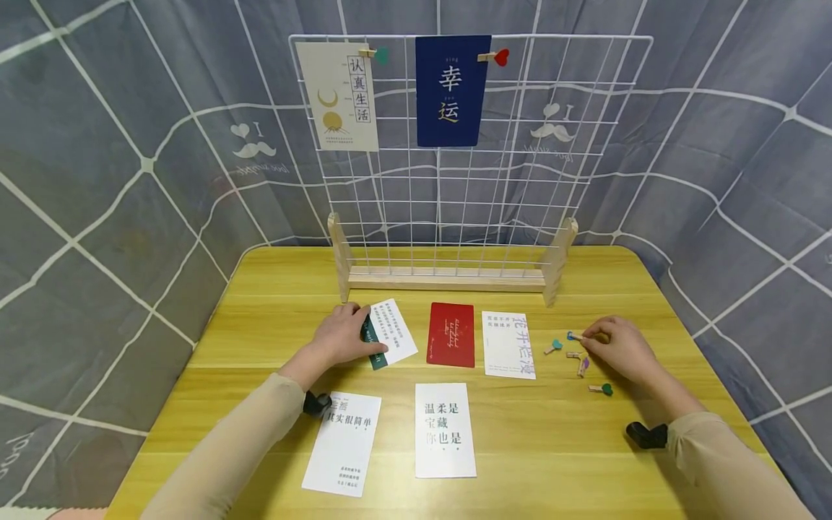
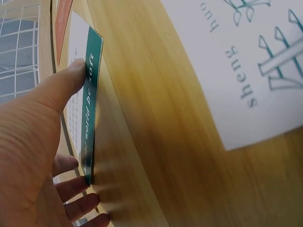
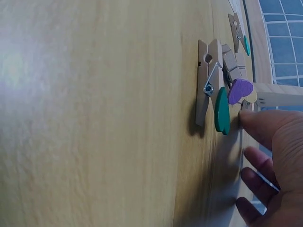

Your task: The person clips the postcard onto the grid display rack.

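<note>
My left hand (image 1: 341, 336) grips a white card with a green strip (image 1: 395, 328) at its left end. Its thumb lies on top, the other fingers at the card's far edge; in the left wrist view the strip (image 2: 94, 71) carries white lettering. At the right, my right hand (image 1: 620, 350) pinches a small wooden clothespin with a blue heart (image 1: 572, 336) between thumb and forefinger. Close by lie clothespins with a teal heart (image 1: 555, 346), a yellow heart (image 1: 575, 355), a purple heart (image 3: 240, 90) and a green heart (image 3: 221, 111).
A white wire grid (image 1: 520, 188) stands in a wooden base (image 1: 448, 278) behind. A cream card (image 1: 338, 97) and a navy card (image 1: 451, 90) are clipped on it. Before it lie a red card (image 1: 451, 334) and white cards (image 1: 509, 347), (image 1: 445, 455), (image 1: 341, 448) on the table (image 1: 533, 440).
</note>
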`<action>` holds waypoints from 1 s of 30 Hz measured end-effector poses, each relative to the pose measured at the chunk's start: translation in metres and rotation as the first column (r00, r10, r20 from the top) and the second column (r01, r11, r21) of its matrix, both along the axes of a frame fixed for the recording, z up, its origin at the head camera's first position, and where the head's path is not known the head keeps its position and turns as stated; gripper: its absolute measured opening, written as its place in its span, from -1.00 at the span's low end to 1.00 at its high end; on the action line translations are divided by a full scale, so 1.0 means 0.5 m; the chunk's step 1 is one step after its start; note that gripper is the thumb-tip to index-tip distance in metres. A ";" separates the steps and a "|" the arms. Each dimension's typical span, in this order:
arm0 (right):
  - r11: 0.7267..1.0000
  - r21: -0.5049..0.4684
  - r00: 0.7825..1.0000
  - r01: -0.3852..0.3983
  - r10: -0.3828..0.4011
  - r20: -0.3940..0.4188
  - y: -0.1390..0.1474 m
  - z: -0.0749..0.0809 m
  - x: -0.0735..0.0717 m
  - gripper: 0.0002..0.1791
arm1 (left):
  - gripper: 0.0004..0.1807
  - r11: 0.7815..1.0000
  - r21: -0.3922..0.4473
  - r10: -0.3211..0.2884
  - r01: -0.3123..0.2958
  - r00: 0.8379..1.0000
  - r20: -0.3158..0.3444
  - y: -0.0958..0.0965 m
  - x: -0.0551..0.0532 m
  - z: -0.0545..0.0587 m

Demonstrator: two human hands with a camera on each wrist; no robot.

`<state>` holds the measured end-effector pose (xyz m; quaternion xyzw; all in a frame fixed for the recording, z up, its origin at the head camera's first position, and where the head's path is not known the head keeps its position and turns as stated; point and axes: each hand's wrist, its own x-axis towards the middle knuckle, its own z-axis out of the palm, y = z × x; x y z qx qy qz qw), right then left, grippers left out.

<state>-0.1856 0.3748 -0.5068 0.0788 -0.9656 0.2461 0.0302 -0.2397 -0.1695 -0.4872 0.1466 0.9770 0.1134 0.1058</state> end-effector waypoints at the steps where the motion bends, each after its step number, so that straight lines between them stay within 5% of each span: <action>1: 1.000 0.002 1.000 0.006 -0.006 -0.002 0.001 -0.001 0.000 -0.75 | 0.16 1.000 0.005 0.012 -0.012 1.000 0.001 -0.001 0.001 0.002; 21: 0.991 0.017 0.990 -0.133 0.134 -0.043 -0.011 0.002 -0.020 -0.71 | 0.00 0.988 0.076 0.136 -0.135 0.991 0.001 -0.021 -0.002 0.006; 30: 0.997 -0.017 0.998 -0.069 0.068 -0.009 -0.014 -0.004 -0.021 -0.74 | 0.01 0.987 0.084 0.140 -0.140 0.990 -0.001 -0.023 -0.003 0.003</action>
